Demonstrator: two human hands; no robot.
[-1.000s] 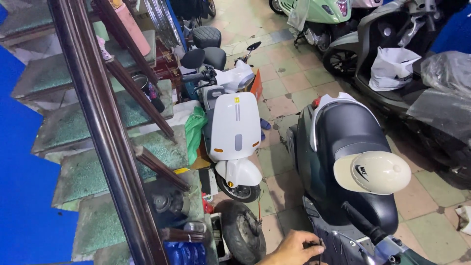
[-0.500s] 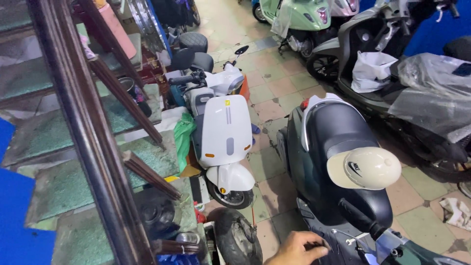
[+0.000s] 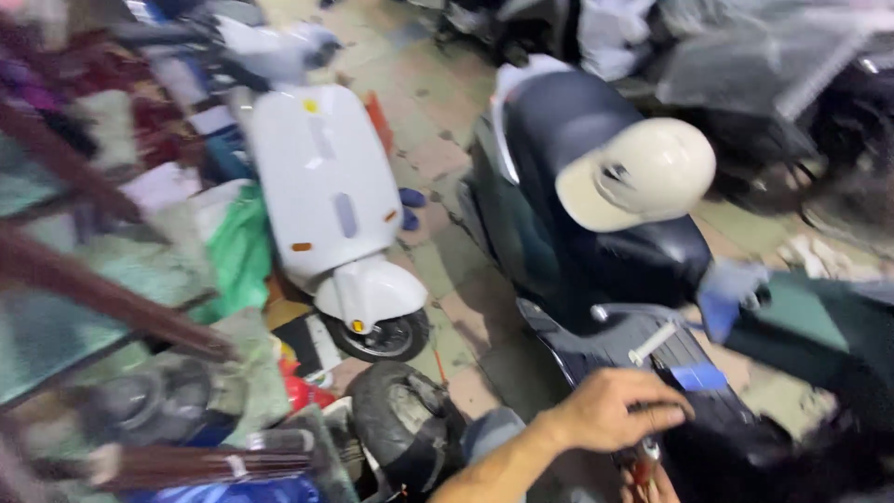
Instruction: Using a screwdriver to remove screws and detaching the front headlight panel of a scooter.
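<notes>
left hand (image 3: 610, 410) clenched on dark scooter (image 3: 596, 242) footboard, cream helmet (image 3: 638, 172) on seat, right hand barely visible, can't tell its grip

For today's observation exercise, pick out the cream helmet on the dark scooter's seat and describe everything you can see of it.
The cream helmet is a smooth, rounded shell with a short brim, hard and glossy like plastic. A small dark mark sits just above the brim. It rests dome up on the black seat of the dark scooter, brim pointing left. No hand touches it; the left hand is lower down, on the scooter's front. The picture is blurred, so finer detail cannot be told.
</notes>
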